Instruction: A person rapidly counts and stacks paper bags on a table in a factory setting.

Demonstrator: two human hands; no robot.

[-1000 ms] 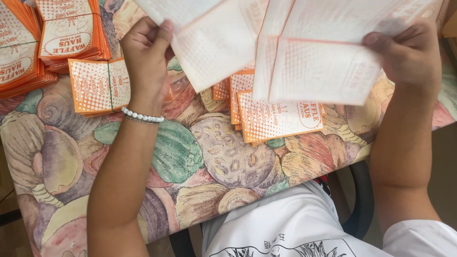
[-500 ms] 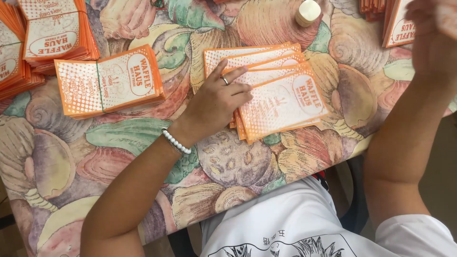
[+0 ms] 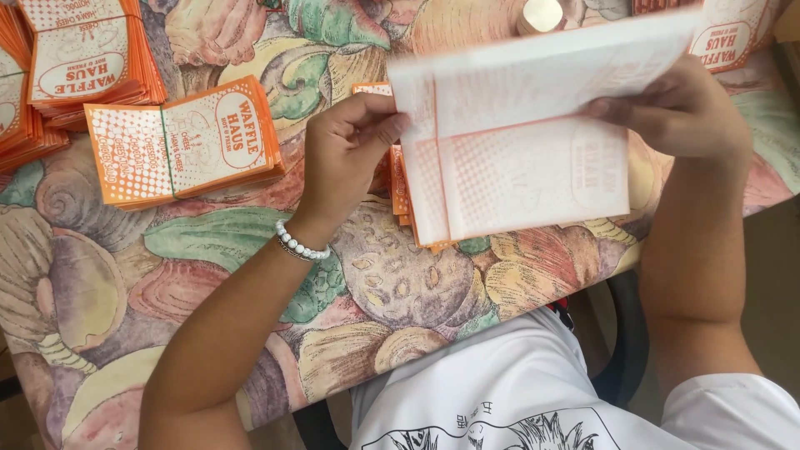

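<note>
While the left hand (image 3: 346, 154) pinches the left edge of a flat white paper sleeve (image 3: 533, 158) between thumb and curled fingers, the right hand (image 3: 679, 112) grips the same sheet at its right side, fingers closed over the top so that the thumb is hidden behind the paper. The sleeve is held above the table, blank side up; an orange dotted pattern and an oval mark show through it only faintly, in reverse. Its upper right corner overlaps a further stack of orange printed sleeves (image 3: 737, 37), which is cut off by the top and right edges of the view.

Under the held sheet lies a small pile of orange sleeves (image 3: 402, 187), almost wholly covered; only thin orange edges show at its left and bottom. How many lie there cannot be told. To the left, well apart from the hands, a folded stack of orange-and-white sleeves (image 3: 179, 142) rests on the fruit-patterned tablecloth (image 3: 250, 250). A taller stack (image 3: 79, 54) sits in the upper left corner, partly out of frame. A round pale object (image 3: 542, 12) at the top edge is half cut off and hard to identify. A white bead bracelet (image 3: 300, 246) circles the left wrist.
</note>
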